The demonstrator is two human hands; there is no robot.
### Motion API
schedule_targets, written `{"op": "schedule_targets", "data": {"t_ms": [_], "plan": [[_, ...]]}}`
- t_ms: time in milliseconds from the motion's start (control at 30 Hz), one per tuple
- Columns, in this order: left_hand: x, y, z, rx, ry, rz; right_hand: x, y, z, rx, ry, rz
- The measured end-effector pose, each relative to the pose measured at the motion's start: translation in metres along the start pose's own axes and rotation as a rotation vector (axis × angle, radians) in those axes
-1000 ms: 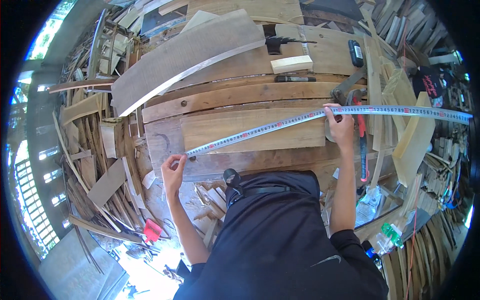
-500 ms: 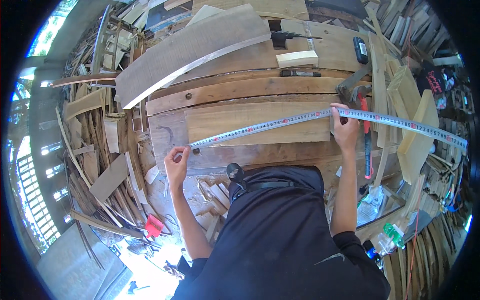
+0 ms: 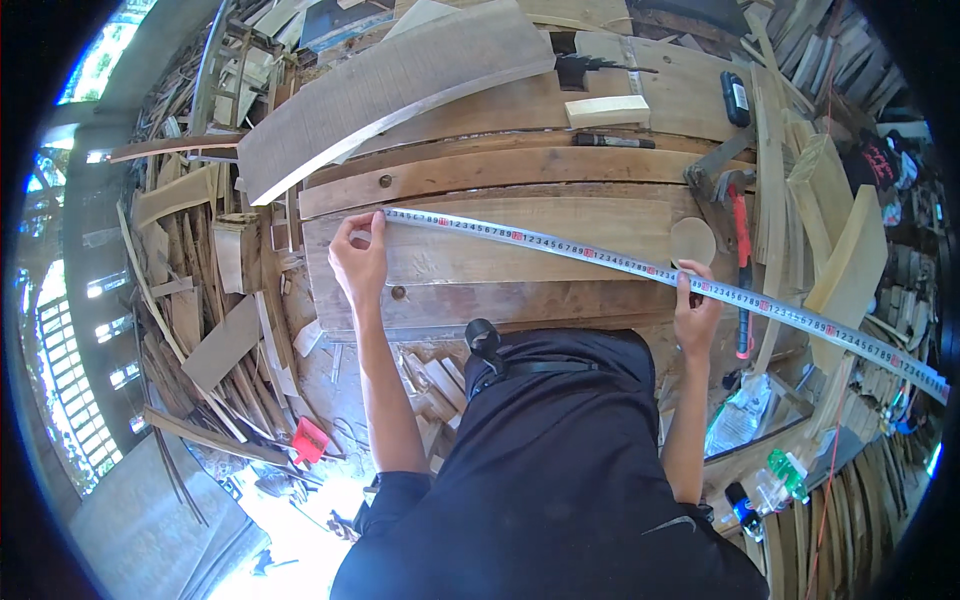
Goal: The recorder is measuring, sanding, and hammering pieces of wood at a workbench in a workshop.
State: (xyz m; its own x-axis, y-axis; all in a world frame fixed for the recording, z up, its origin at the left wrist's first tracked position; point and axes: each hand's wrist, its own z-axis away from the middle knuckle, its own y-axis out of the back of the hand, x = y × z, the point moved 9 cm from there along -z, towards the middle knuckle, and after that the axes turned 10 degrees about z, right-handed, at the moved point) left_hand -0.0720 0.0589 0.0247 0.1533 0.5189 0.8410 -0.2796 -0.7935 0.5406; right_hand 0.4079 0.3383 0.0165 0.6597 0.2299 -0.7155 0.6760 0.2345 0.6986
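A white tape measure blade (image 3: 575, 250) with black and red markings stretches slantwise over a pale flat wooden board (image 3: 500, 262) on the workbench. At its far left corner, my left hand (image 3: 360, 258) pinches the end of the blade between thumb and fingers. My right hand (image 3: 697, 315) grips the blade near the board's right end, lower than the left hand. Beyond it, the blade runs on to the lower right, past the bench; its case cannot be seen. A round pale disc (image 3: 692, 242) lies beside the board's right end.
A tool with a red and black handle (image 3: 742, 240) lies right of the disc. Behind the board are a curved plank (image 3: 390, 95), a small wood block (image 3: 607, 110) and a dark marker (image 3: 612, 141). Scrap wood (image 3: 190, 300) is heaped at left; thick boards (image 3: 850, 265) lean at right.
My left hand has moved the blade's end away from me, from the board's near left corner to its far one. My right hand has come nearer, so the blade now slopes the other way.
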Motion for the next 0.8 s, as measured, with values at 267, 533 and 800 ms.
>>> {"op": "schedule_targets", "data": {"t_ms": [267,533,800], "plan": [[0.003,0.002,0.0,0.019,-0.024,-0.054,0.005,-0.002,0.003,-0.004,-0.035,0.025],[0.003,0.01,-0.007,0.009,-0.075,-0.032,-0.042,0.004,-0.01,-0.007,0.055,0.082],[-0.012,0.047,0.0,-0.378,0.088,0.431,-0.089,0.03,-0.074,-0.127,-0.033,-0.443]]}}
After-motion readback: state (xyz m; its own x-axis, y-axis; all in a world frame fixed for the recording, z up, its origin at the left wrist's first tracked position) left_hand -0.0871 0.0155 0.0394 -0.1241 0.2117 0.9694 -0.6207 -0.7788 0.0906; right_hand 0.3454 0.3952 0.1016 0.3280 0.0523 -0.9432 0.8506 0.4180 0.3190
